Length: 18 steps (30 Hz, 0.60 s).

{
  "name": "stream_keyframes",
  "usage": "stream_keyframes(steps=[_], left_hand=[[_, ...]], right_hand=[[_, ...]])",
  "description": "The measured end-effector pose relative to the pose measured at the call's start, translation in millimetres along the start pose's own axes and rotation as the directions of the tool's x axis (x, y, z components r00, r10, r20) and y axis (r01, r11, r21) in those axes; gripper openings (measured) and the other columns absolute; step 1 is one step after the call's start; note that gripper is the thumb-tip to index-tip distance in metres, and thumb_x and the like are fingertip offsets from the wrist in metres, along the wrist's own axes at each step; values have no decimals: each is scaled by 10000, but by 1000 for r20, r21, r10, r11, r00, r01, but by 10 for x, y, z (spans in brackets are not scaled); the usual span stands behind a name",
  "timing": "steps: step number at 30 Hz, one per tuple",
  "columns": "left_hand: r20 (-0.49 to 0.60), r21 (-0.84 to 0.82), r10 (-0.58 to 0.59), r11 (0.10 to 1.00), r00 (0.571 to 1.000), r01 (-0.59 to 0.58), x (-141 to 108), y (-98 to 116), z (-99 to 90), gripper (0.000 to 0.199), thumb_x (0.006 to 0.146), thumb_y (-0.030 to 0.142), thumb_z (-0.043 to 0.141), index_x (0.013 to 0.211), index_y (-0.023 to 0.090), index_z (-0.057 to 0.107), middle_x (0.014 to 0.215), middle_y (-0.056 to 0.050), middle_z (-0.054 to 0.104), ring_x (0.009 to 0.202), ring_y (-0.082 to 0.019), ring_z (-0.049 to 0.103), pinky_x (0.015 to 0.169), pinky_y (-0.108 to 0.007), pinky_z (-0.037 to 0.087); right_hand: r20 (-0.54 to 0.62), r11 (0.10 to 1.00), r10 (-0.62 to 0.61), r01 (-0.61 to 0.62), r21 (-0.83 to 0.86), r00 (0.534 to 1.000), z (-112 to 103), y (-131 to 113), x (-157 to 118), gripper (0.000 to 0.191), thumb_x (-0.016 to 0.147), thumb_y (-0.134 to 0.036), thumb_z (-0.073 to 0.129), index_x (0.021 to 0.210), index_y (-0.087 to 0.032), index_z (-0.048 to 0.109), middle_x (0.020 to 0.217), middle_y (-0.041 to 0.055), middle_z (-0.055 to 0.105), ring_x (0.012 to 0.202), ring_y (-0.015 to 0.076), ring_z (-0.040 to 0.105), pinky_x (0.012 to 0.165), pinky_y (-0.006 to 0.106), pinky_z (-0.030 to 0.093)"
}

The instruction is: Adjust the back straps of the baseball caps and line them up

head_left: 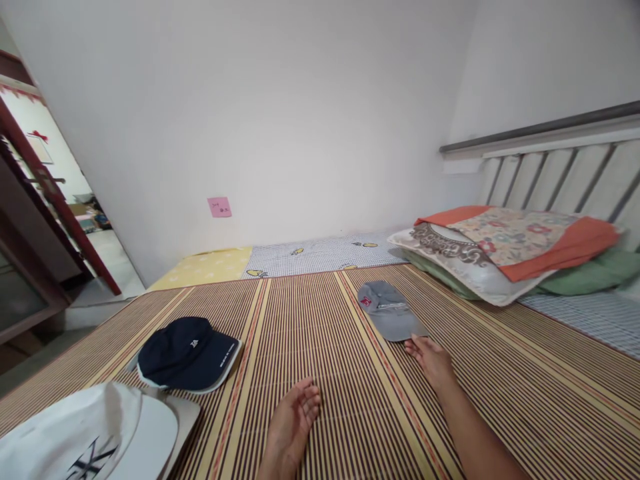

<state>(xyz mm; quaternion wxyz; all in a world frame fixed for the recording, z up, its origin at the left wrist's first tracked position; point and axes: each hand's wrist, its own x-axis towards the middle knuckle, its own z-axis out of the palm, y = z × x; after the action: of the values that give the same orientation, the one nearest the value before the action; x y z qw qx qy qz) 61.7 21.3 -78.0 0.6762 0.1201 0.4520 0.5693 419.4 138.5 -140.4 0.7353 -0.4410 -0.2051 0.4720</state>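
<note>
On my feed the gray cap (385,310) is lying on the striped mat (290,320), its brim pointing toward my right hand (433,360). That hand's grip is closing narrowly on the brim's near edge, between thumb and fingers. My left hand (295,417) is hovering nearer the camera and left of the gray cap, its grip standing loosely wide and holding nothing, fingers half curled.

Farther left of the gray cap, the navy cap (183,353) is resting with a pale brim showing beneath it, and the white cap (85,433) is sitting nearer me, partly out of view, with another brim showing under its own.

Beyond the gray cap, the checked sheet (320,250) and yellow cloth (215,267) are running along the white wall (310,120), where the pink note (219,207) is hanging. Right of the gray cap, the orange-edged floral cloth (530,233) is covering part of the white pillow (505,283), with green fabric (590,275) lying below and the slatted headboard (565,180) standing behind. Far left, the doorway (107,250) is opening onto another room.
</note>
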Motion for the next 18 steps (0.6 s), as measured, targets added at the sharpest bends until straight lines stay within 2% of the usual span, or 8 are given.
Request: stream_keyframes(steps=[5,14,18], left_hand=[[-4,-22,-2,1000,1000,2,-3,-2,0,348,969,89,585,1302,-13,601,825,-158,764,684,-197,744,639,-270,598],[15,-41,1,999,1000,0,-16,-2,-14,302,961,77,596,1251,-4,612,802,-146,765,675,-196,744,633,-270,600],[8,-30,-12,999,1000,12,-1,-5,-26,333,953,85,621,1270,-14,603,835,-152,769,700,-198,751,659,-275,611]], right_hand=[[5,1000,-11,11,-6,1000,-2,-10,-13,398,457,-275,1019,633,-169,677,581,33,728,586,173,731,568,202,643],[-16,997,-67,67,-43,998,50,12,-69,378,558,-317,982,670,-161,656,571,52,720,538,182,727,534,210,630],[-13,994,-91,90,-67,996,54,25,-79,396,533,-326,991,675,-141,671,584,79,733,542,197,730,528,231,630]])
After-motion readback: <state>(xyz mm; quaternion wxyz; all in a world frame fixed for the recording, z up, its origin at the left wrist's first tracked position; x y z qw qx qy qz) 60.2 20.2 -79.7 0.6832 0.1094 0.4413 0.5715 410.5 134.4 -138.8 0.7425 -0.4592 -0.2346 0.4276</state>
